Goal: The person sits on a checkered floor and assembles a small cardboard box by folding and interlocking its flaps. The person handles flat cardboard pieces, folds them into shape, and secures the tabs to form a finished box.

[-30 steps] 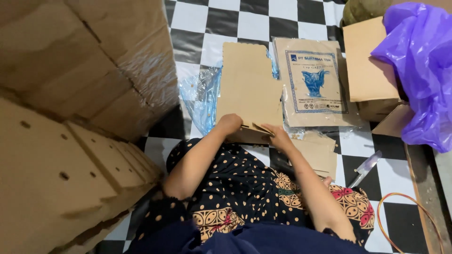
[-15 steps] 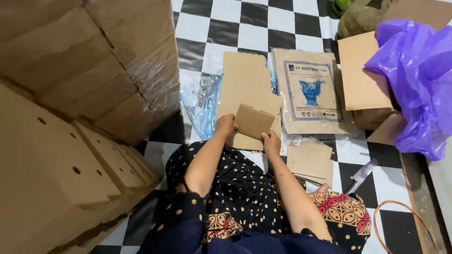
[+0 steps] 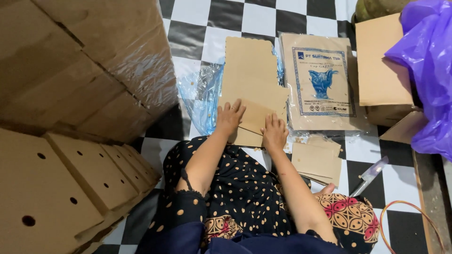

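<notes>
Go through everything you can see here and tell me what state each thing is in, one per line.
Left hand: flat, pressing on the folded flap.
Right hand: flat, pressing on the same flap.
Cardboard sheet: lying flat on the floor, near flap folded over.
Printed paper packet: lying flat, closed.
Clear plastic wrap: torn open, crumpled.
Small cardboard pieces: stacked flat.
Purple plastic bag: bunched up.
Punched cardboard boxes: leaning in a row.

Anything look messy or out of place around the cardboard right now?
Small cardboard punch-out bits lie scattered on the floor by the right hand, and crumpled clear plastic wrap spreads beside the flat cardboard sheet. Nothing looks damaged.
</notes>
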